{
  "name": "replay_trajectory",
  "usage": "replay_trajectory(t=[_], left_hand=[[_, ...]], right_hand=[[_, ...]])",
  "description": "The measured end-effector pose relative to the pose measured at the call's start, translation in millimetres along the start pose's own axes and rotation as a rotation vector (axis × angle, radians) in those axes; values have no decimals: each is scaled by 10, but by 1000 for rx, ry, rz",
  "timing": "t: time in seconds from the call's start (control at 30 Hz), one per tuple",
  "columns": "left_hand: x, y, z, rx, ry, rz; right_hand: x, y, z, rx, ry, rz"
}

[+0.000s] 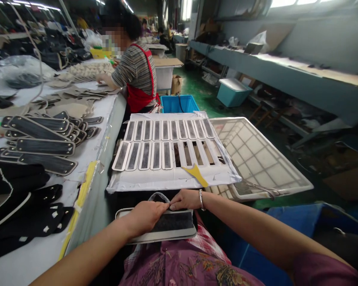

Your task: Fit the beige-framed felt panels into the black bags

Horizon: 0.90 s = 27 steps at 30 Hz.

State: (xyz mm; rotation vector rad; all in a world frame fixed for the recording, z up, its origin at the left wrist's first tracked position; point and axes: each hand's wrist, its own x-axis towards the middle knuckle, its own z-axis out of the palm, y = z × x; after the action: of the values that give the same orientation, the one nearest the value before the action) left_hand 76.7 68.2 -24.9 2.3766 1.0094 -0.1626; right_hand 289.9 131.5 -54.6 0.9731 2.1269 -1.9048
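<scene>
On my lap lies a pale strip with a dark fuzzy centre panel. My left hand rests on its left half, fingers curled and pinching at its top edge. My right hand, with a bracelet at the wrist, pinches the same edge from the right, fingertips meeting the left ones. A bit of clear film sticks up just behind the fingers. Ahead, a white board carries two rows of the same strips, with several slots at the lower right holding none. A yellow scrap lies on the board.
A long work table on my left holds stacked dark strips and black pieces. A person in a striped shirt and red apron works further along it. A white crate sits to the right, blue bins beyond.
</scene>
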Motion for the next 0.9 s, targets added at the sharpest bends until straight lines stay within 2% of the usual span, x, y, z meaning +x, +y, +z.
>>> replay_trajectory(t=[0.13,0.43,0.7,0.9], left_hand=[[-130,-150,-114,-49,-32,31],[-205,-231,54,152,38,147],[-488,-421,25,303,94,172],[-513,-405,-9,415,102,214]], right_hand=[[7,0,-21,13,-4,-4],[180,-171,37,-50,-39,-49],[259,-266,84,-57,-57,-94],[478,-366,157,-107,-83,-88]])
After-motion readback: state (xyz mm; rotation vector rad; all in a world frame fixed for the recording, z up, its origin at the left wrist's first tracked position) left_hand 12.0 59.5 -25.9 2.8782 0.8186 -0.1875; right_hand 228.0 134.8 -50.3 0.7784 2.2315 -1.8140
